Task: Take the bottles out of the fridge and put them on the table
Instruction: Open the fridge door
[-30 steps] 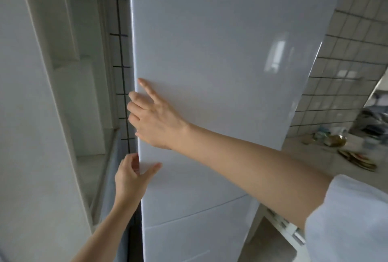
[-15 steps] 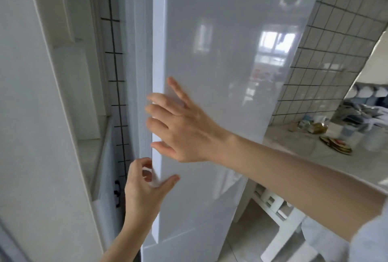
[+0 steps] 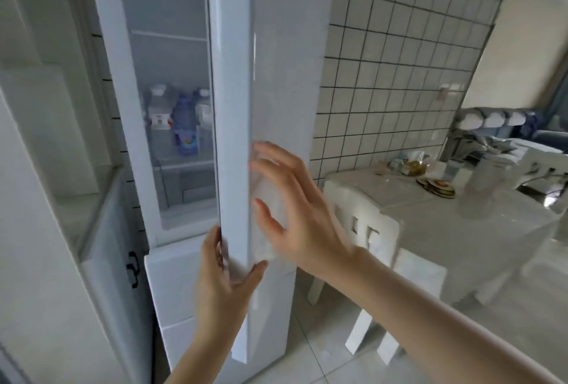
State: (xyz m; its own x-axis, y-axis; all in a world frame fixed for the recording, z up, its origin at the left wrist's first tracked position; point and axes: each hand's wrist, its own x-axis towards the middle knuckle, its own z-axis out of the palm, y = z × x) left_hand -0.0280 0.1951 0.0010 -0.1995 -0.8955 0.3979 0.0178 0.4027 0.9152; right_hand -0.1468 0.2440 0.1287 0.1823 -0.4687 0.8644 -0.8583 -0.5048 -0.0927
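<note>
Head view: fridge door point(image 3: 233, 107) ajar, bottles point(image 3: 175, 119) standing on a shelf inside.
Table point(image 3: 461, 230) sits right; left hand point(image 3: 224, 279) grips the door's edge, right hand point(image 3: 295, 214) spread flat against its front.

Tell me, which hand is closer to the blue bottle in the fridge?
Left. The left hand grips the fridge door's edge, just below and right of the blue bottle. The right hand is spread on the door's outer face, farther right, with the door between it and the bottle.
</note>
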